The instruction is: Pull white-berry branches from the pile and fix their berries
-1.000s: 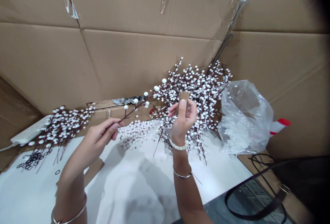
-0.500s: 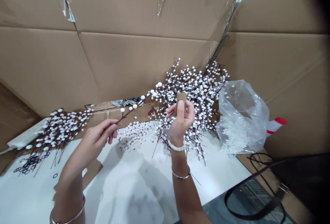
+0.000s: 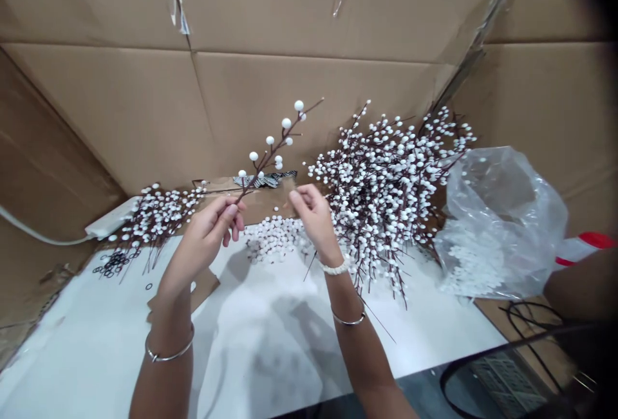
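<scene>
My left hand point(image 3: 212, 229) pinches the lower stem of a thin brown twig point(image 3: 275, 148) with several white berries, which slants up and to the right. My right hand point(image 3: 311, 213) is just right of it, above a heap of loose white beads point(image 3: 275, 239). Its fingers are closed on a small brown cardboard piece point(image 3: 288, 185) near the twig's base. Both wrists wear bangles.
A big pile of white-berry branches point(image 3: 386, 174) lies to the right, a smaller one point(image 3: 159, 213) to the left beside black rings point(image 3: 111, 264) and a white power strip point(image 3: 109, 226). A clear plastic bag point(image 3: 502, 226) and a red-capped bottle point(image 3: 584, 248) sit far right. Cardboard walls point(image 3: 120, 103) surround the white table point(image 3: 270, 342).
My left hand has tipped the twig up more steeply. My right hand has come down and left from its upright pose, toward the twig's base. The view has shifted.
</scene>
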A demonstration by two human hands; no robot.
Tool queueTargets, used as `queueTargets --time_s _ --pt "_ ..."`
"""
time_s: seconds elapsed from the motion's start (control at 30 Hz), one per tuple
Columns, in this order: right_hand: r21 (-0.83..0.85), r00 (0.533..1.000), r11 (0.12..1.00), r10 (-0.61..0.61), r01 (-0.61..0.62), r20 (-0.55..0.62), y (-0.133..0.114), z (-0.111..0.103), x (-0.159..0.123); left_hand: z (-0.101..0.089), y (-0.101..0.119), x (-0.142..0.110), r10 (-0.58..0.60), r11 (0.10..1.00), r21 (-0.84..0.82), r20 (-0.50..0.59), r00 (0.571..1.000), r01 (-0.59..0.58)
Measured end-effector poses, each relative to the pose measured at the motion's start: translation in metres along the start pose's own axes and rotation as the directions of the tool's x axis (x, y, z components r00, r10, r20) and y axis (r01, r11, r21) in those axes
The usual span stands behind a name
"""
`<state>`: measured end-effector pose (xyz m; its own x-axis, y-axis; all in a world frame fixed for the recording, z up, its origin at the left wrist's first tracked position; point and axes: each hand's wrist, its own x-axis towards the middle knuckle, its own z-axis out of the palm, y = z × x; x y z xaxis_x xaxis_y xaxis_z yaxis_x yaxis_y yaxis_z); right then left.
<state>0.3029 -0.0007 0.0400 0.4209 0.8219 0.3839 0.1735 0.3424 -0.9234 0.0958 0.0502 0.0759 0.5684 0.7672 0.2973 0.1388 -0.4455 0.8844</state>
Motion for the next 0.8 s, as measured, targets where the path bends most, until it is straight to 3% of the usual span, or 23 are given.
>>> queueTargets --time_s 0.1,0.17,0.23,0.3,0.4,0.5,0.6,0.8 --pt "-0.225 0.962 0.974 0.077 -0.017 0.262 0.016 0.032 -0.009 -0.008 0.001 -0.003 0.016 0.997 -0.069 -0.038 0.999 -0.018" --pt "-0.306 0.895 0.952 0.129 0.008 0.427 0.030 0.056 -0.020 -0.017 0.002 -0.005 0.025 0.994 -0.101 -0.081 0.996 -0.033" --pt "-0.368 0.792 0.930 0.228 -0.004 0.567 0.047 0.080 -0.035 -0.028 0.004 -0.010 0.026 0.992 -0.121 -0.141 0.990 -0.043" --pt "-0.425 0.698 0.905 0.324 -0.032 0.638 0.064 0.101 -0.051 -0.039 0.006 -0.015 0.023 0.989 -0.137 -0.202 0.979 -0.052" --pt "-0.461 0.648 0.887 0.377 -0.045 0.662 0.088 0.123 -0.072 -0.054 0.007 -0.025 0.029 0.986 -0.151 -0.296 0.955 -0.076" --pt "-0.511 0.637 0.859 0.415 -0.038 0.649 0.103 0.134 -0.083 -0.065 0.005 -0.031 0.013 0.982 -0.171 -0.353 0.935 -0.078" --pt "-0.569 0.656 0.822 0.435 -0.010 0.617 0.107 0.136 -0.085 -0.073 -0.004 -0.030 -0.013 0.977 -0.200 -0.377 0.926 -0.067" --pt "-0.658 0.790 0.746 0.341 0.102 0.509 0.091 0.130 -0.080 -0.079 -0.028 -0.014 -0.066 0.948 -0.315 -0.290 0.955 -0.031"
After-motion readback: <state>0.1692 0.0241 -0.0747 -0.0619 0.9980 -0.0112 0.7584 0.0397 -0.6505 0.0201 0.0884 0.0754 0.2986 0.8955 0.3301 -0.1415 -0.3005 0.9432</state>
